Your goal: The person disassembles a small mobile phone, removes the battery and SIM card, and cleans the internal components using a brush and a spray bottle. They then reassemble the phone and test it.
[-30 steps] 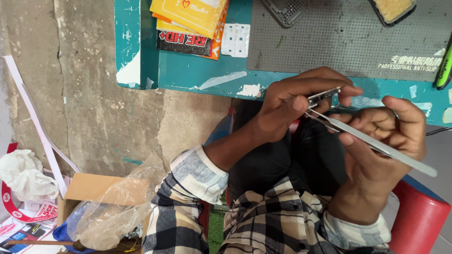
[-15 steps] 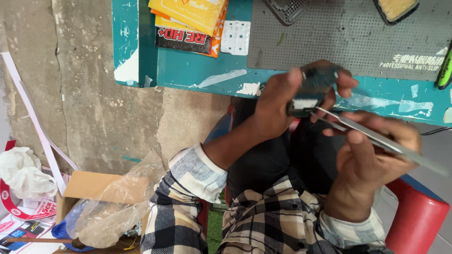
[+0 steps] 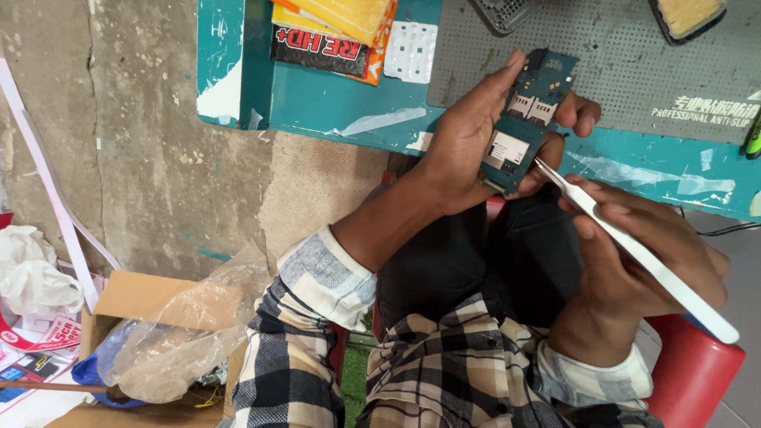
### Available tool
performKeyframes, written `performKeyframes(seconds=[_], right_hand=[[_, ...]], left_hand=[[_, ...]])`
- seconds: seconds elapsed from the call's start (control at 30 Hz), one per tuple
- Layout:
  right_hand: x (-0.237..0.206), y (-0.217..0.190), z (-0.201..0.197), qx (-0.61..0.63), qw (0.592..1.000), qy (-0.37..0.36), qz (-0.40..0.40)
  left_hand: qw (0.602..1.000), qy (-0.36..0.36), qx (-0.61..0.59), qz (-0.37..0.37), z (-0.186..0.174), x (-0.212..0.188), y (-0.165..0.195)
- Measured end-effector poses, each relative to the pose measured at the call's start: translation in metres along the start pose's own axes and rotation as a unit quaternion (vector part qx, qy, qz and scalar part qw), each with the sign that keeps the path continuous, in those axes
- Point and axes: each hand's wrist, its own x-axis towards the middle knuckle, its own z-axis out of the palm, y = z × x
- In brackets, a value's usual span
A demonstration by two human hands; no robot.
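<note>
At the far left of the frame a white strip [image 3: 47, 198] leans against the concrete wall [image 3: 143, 135], with a crumpled white bag [image 3: 32, 273] below it. In the lower left, a cardboard box [image 3: 135, 297] holds a clear plastic bag [image 3: 186, 325]. Above, at the upper middle, the teal tabletop [image 3: 317, 95] carries yellow packets [image 3: 341, 16] and a small white card [image 3: 411, 51]; a grey perforated mat [image 3: 634, 63] covers its right part.

Your left hand [image 3: 468, 150] sits in the middle of the frame, just in front of the tabletop edge. Its grip is clenched around a blue circuit board [image 3: 527, 119], thumb on one long side and fingers wrapped round the other, with the board's metal slots facing you.

Right of it, your right hand [image 3: 642, 254] grasps white tweezers [image 3: 634, 254], pinched between thumb and fingers. The tips touch the lower right edge of the board, and the long body runs down toward the lower right of the frame. You cannot tell whether the tips pinch anything.

Your checked sleeves [image 3: 309, 317] fill the bottom centre, and a red stool [image 3: 697, 372] shows at the lower right.
</note>
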Motion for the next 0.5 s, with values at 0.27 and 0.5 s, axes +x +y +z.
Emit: performKeyframes(seconds=[0.27,0.5], right_hand=[[0.008,-0.002,-0.003,0.018,0.999,-0.008,0.032],[0.035,-0.018,-0.017,-0.06,0.99,-0.125,0.036]], left_hand=[[1.0,0.005,0.025,-0.013,0.002,-0.001,0.002],[0.999,0.005,0.035,-0.021,0.002,0.0,0.001]])
